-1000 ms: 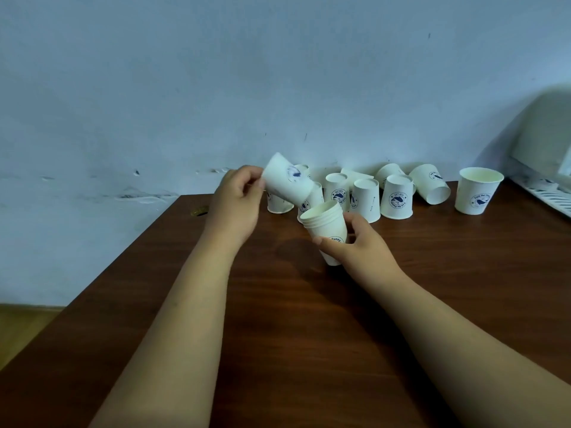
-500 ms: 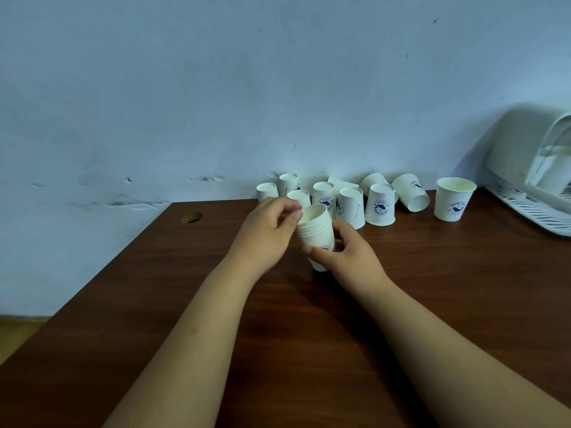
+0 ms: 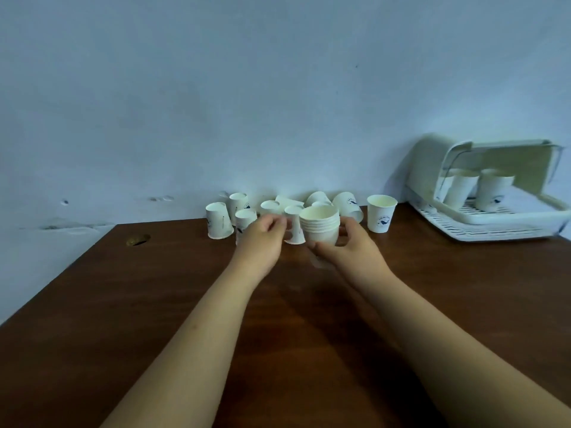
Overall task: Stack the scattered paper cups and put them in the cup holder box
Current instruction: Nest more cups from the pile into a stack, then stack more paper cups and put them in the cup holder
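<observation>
In the middle of the frame, a stack of paper cups (image 3: 319, 227) is gripped by the right hand (image 3: 349, 253). The left hand (image 3: 262, 242) is loosely curled, with nothing held, just beside an upside-down cup (image 3: 295, 231). The cup holder box (image 3: 500, 231) is seen at the right.

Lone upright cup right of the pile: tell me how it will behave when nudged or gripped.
The upright cup looks like thin paper and empty, so probably very light and easily crushed. Its base is narrower than its rim, so a push high up would likely tip it rather than slide it.
</observation>
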{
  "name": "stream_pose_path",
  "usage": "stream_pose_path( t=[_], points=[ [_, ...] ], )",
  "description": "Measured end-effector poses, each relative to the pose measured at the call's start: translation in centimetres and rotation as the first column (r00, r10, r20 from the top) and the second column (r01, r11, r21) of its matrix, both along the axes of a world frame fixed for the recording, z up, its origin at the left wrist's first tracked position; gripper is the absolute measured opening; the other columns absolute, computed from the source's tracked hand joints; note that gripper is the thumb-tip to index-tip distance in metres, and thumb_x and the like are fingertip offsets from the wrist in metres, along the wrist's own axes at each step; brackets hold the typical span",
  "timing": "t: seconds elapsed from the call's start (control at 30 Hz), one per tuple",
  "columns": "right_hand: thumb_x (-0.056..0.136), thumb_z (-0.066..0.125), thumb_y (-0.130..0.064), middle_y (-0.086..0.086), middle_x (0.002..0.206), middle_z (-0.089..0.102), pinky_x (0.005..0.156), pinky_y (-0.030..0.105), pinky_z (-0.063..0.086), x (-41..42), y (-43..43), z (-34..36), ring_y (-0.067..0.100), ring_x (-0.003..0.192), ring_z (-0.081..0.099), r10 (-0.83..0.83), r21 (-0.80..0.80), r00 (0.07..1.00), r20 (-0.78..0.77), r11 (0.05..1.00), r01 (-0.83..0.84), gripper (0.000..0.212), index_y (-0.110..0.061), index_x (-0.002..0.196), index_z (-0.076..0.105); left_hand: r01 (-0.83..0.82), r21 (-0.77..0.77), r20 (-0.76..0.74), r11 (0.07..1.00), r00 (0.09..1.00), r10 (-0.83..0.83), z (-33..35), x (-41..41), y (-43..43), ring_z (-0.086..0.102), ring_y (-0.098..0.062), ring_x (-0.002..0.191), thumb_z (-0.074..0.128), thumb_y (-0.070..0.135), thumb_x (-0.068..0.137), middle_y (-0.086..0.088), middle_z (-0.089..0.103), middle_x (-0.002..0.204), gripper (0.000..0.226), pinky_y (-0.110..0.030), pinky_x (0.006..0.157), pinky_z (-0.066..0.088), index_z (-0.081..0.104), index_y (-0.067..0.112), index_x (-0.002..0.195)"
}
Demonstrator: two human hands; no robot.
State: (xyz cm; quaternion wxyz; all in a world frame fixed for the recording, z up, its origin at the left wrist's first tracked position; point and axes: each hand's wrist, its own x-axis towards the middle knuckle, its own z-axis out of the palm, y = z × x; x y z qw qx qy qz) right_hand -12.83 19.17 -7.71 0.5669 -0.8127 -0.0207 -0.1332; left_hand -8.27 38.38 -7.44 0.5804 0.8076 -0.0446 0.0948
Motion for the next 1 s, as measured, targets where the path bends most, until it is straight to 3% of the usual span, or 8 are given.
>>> stream_pose_path(
  t=[0.1, 0.27, 0.4, 0.5, 0.57, 0.83, 0.93, 1.0],
  points=[
    [0.088, 0.087, -0.028, -0.019, 0.104, 0.067, 0.062, 0.008, 0.047, -0.6, -5.1, 1.4, -0.010, 0.084, 0.066, -0.090, -0.037, 0.996, 0.002, 0.995, 0.090, 0.045, -0.030, 0.122, 0.058, 0.106, 0.103, -0.074, 0.989, 0.992, -0.098, 0.1, -0.1, -4.7, 0.077, -0.012, 0.103, 0.054, 0.047, 0.102, 0.015, 0.082, 0.103, 0.029, -0.046, 0.105, 0.058, 0.079, 0.031, 0.102],
    [0.087, 0.086, -0.036, -0.006, 0.111, 0.069, 0.080, 0.031, 0.044, -0.1, -13.4, 3.3, 0.015, 0.100, 0.065, -0.286, -0.133, 0.958, 0.005, 0.950, 0.284, 0.050, -0.025, 0.128, 0.061, 0.256, 0.152, -0.158, 0.955, 0.960, -0.232, -1.3, 1.0, -12.6, 0.077, -0.018, 0.098, 0.056, 0.051, 0.097, 0.010, 0.082, 0.094, 0.030, -0.050, 0.101, 0.061, 0.078, 0.031, 0.095],
    [0.087, 0.084, -0.035, -0.004, 0.116, 0.069, 0.084, 0.033, 0.044, 1.3, -18.9, 4.3, 0.018, 0.102, 0.064, -0.398, -0.134, 0.917, 0.021, 0.908, 0.397, 0.059, -0.019, 0.137, 0.058, 0.327, 0.201, -0.210, 0.923, 0.935, -0.286, -3.1, 3.0, -17.2, 0.078, -0.020, 0.096, 0.057, 0.051, 0.091, 0.009, 0.082, 0.095, 0.030, -0.047, 0.100, 0.060, 0.079, 0.030, 0.091],
    [0.087, 0.083, -0.032, -0.008, 0.104, 0.068, 0.085, 0.032, 0.044, 2.8, -22.6, 4.8, 0.017, 0.096, 0.064, -0.481, -0.134, 0.875, 0.056, 0.865, 0.484, 0.059, -0.020, 0.137, 0.055, 0.285, 0.349, -0.183, 0.893, 0.955, -0.233, -4.3, 3.6, -18.7, 0.070, -0.013, 0.104, 0.060, 0.045, 0.100, 0.015, 0.077, 0.106, 0.019, -0.035, 0.096, 0.054, 0.076, 0.035, 0.100],
    [0.086, 0.082, -0.030, -0.004, 0.112, 0.068, 0.086, 0.032, 0.043, 4.2, -24.7, 4.8, 0.021, 0.103, 0.063, -0.523, -0.140, 0.848, 0.090, 0.836, 0.531, 0.064, -0.016, 0.141, 0.053, 0.220, 0.442, -0.131, 0.870, 0.975, -0.180, -5.0, 4.0, -19.0, 0.068, -0.011, 0.102, 0.060, 0.046, 0.101, 0.017, 0.074, 0.104, 0.014, -0.034, 0.090, 0.053, 0.073, 0.039, 0.101],
    [0.081, 0.082, -0.028, 0.013, 0.134, 0.069, 0.090, 0.036, 0.047, 10.0, -28.9, 3.4, 0.036, 0.125, 0.064, -0.615, -0.197, 0.787, 0.043, 0.767, 0.610, 0.069, -0.008, 0.140, 0.051, 0.126, 0.454, -0.069, 0.882, 0.992, -0.106, -6.8, 6.0, -19.2, 0.070, -0.008, 0.092, 0.062, 0.050, 0.095, 0.018, 0.075, 0.091, 0.013, -0.038, 0.089, 0.058, 0.073, 0.043, 0.092],
    [0.077, 0.085, -0.032, 0.013, 0.127, 0.070, 0.092, 0.039, 0.052, 11.5, -28.8, 3.2, 0.035, 0.120, 0.066, -0.596, -0.301, 0.802, -0.047, 0.774, 0.557, 0.072, -0.009, 0.136, 0.051, 0.088, 0.463, -0.056, 0.882, 0.996, -0.069, -6.9, 6.4, -19.3, 0.070, -0.009, 0.093, 0.061, 0.051, 0.093, 0.020, 0.074, 0.092, 0.013, -0.037, 0.088, 0.058, 0.073, 0.044, 0.092],
    [0.059, 0.085, -0.043, 0.007, 0.115, 0.073, 0.095, 0.044, 0.057, 12.5, -28.7, 3.1, 0.033, 0.113, 0.070, -0.595, -0.384, 0.798, -0.091, 0.761, 0.523, 0.083, -0.017, 0.132, 0.054, 0.073, 0.470, -0.054, 0.880, 0.997, -0.054, -6.9, 6.7, -19.4, 0.069, -0.009, 0.093, 0.060, 0.050, 0.093, 0.021, 0.074, 0.094, 0.014, -0.036, 0.086, 0.057, 0.073, 0.044, 0.092]
  ],
)
